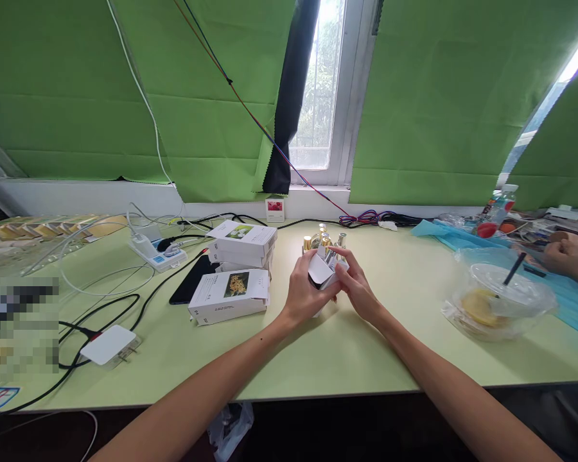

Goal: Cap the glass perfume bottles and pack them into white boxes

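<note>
My left hand (pixel 304 290) and my right hand (pixel 357 286) are closed together around a small white box (pixel 322 270) with an open flap, held just above the pale green table (pixel 347 346). Right behind the hands stand several small gold-capped bottles (pixel 324 242). To the left lie white boxes with flower pictures: one flat near my left hand (pixel 230 294) and a stack of them behind it (pixel 243 242).
A black phone (pixel 191 280), a power strip (pixel 155 254), a white charger (pixel 110 345) and tangled cables crowd the table's left. A lidded plastic cup in a bag (pixel 498 300) lies at right. Another person's hand (pixel 572 256) rests at the far right.
</note>
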`<state>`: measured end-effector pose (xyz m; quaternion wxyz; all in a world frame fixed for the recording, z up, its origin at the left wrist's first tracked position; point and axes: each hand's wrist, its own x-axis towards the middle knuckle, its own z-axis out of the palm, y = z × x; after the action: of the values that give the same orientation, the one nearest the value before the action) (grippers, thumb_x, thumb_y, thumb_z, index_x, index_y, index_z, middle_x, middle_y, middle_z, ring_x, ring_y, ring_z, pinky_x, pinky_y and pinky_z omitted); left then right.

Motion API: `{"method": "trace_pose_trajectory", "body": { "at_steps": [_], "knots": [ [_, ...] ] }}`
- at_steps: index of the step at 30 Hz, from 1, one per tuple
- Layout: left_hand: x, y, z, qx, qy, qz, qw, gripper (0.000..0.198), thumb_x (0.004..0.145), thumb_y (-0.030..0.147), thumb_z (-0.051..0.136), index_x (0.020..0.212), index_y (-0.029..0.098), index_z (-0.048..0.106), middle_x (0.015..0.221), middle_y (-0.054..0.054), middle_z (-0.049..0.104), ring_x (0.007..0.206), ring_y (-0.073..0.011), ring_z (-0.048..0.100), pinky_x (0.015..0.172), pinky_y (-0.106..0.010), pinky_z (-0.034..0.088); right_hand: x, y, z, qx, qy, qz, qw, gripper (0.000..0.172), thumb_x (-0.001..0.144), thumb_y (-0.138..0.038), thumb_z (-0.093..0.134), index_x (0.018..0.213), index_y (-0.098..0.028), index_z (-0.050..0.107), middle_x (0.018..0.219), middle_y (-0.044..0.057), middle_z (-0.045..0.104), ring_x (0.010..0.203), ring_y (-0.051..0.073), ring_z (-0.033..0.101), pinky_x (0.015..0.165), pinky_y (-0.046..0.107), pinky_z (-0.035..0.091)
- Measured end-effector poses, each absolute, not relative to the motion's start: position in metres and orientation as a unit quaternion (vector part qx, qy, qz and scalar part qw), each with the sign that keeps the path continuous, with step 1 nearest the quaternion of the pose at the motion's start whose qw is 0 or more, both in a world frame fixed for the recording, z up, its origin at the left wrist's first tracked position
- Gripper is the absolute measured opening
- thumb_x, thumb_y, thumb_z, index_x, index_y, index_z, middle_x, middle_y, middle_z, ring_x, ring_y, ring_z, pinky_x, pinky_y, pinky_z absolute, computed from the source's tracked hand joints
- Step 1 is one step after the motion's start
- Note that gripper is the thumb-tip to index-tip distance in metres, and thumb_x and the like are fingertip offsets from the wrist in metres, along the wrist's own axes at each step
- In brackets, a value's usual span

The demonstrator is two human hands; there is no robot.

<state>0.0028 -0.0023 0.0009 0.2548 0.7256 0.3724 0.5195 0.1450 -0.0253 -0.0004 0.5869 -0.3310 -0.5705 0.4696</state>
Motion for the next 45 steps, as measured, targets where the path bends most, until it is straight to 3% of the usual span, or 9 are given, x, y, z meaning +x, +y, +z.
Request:
{"method": "trace_pose_trajectory", "body": {
  "at_steps": [13, 28, 45],
  "knots": [
    [0.0037, -0.0039, -0.0003, 0.724, 0.366, 0.523, 0.26, 0.068, 0.07, 0.037, 0.083, 0.129, 0.022, 0.052, 0.114, -0.009, 0.067, 0.094, -0.0238, 0.068, 0.08, -0.038, 0.056, 0.1451, -0.0267, -0.0006, -0.325, -0.584, 0.442, 0.598, 0.046, 0.091, -0.054, 0.063, 0.124, -0.026, 0.049, 0.077, -0.004, 0.058, 0.051, 0.01, 0.053, 0.044, 0.023, 0.049],
    [0.0044, -0.0066, 0.0015, 0.734, 0.372, 0.521, 0.225, 0.068, 0.067, 0.029, 0.082, 0.128, 0.022, 0.051, 0.111, -0.008, 0.065, 0.095, -0.0241, 0.066, 0.08, -0.037, 0.055, 0.1436, -0.0308, 0.0008, -0.351, -0.601, 0.396, 0.599, 0.041, 0.086, -0.055, 0.067, 0.108, -0.027, 0.046, 0.078, -0.005, 0.058, 0.05, 0.009, 0.05, 0.043, 0.023, 0.046],
    [0.0047, -0.0073, -0.0011, 0.741, 0.369, 0.516, 0.222, 0.071, 0.068, 0.03, 0.081, 0.13, 0.021, 0.048, 0.117, -0.01, 0.064, 0.102, -0.0255, 0.065, 0.085, -0.039, 0.055, 0.144, -0.0299, 0.0005, -0.369, -0.604, 0.391, 0.588, 0.04, 0.086, -0.056, 0.068, 0.106, -0.027, 0.05, 0.076, -0.004, 0.057, 0.049, 0.012, 0.05, 0.042, 0.027, 0.044]
  ]
}}
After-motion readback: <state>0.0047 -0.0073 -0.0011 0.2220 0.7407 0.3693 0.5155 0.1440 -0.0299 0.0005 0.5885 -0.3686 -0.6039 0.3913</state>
